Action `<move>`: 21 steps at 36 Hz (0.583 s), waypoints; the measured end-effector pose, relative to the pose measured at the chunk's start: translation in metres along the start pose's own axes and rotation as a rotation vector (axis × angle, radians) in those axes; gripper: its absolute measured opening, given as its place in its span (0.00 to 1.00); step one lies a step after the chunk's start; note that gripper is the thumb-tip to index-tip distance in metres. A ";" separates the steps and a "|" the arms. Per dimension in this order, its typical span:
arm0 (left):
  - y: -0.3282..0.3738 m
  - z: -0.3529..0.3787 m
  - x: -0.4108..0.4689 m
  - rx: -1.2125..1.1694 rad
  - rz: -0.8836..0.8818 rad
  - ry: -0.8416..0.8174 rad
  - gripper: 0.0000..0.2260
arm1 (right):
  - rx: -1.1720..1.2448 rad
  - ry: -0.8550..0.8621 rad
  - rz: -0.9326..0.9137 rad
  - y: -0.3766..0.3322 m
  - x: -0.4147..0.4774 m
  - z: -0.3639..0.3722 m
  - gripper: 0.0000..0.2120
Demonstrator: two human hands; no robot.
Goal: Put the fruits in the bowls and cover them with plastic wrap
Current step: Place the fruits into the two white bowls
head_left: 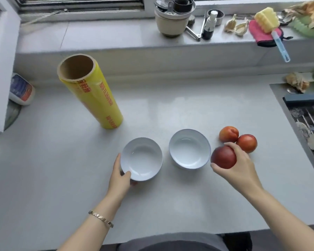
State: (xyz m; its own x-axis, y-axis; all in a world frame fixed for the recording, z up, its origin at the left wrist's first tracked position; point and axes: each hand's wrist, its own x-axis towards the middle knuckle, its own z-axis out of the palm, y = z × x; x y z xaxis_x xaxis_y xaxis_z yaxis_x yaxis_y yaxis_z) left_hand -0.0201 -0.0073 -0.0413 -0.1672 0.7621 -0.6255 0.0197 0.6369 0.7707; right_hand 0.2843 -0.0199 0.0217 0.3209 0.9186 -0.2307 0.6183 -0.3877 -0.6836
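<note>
Two white bowls stand side by side on the grey counter, both with nothing inside: the left bowl (142, 158) and the right bowl (189, 148). My left hand (121, 175) grips the left bowl's near-left rim, thumb on the edge. My right hand (240, 164) holds a dark red fruit (223, 157) just right of the right bowl. Two more red-orange fruits (228, 134) (246, 143) lie on the counter behind that hand. A yellow roll of plastic wrap (91, 92) stands upright at the back left.
A sink with a wire rack (308, 120) opens at the right edge. The window ledge holds a stack of pots (174, 17), a spray bottle (209, 25), garlic, a pink cloth and a yellow brush (269, 22). A small packet (21, 89) lies at the far left.
</note>
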 end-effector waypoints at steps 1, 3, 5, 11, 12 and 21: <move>-0.001 0.000 0.000 -0.019 -0.004 -0.002 0.33 | 0.017 -0.043 -0.069 -0.018 -0.003 0.002 0.30; -0.002 -0.001 0.001 -0.037 -0.011 -0.009 0.32 | 0.021 -0.164 -0.202 -0.051 -0.006 0.012 0.30; -0.004 -0.001 0.002 -0.038 -0.014 -0.018 0.32 | 0.012 -0.290 -0.292 -0.077 -0.005 0.032 0.31; -0.002 -0.001 0.001 -0.034 -0.034 -0.020 0.30 | -0.192 -0.533 -0.408 -0.128 0.008 0.113 0.33; -0.001 0.000 0.001 -0.033 -0.040 -0.009 0.31 | -0.271 -0.555 -0.433 -0.130 0.012 0.126 0.33; -0.004 0.003 0.003 -0.021 -0.006 0.013 0.32 | -0.667 -0.637 -0.520 -0.114 0.018 0.182 0.31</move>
State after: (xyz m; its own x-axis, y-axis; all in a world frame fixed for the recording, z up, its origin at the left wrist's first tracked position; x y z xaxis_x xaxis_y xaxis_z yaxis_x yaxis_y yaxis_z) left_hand -0.0181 -0.0077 -0.0469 -0.1798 0.7567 -0.6285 -0.0020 0.6386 0.7695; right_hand 0.0888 0.0544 -0.0302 -0.4123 0.7796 -0.4714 0.9024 0.2784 -0.3288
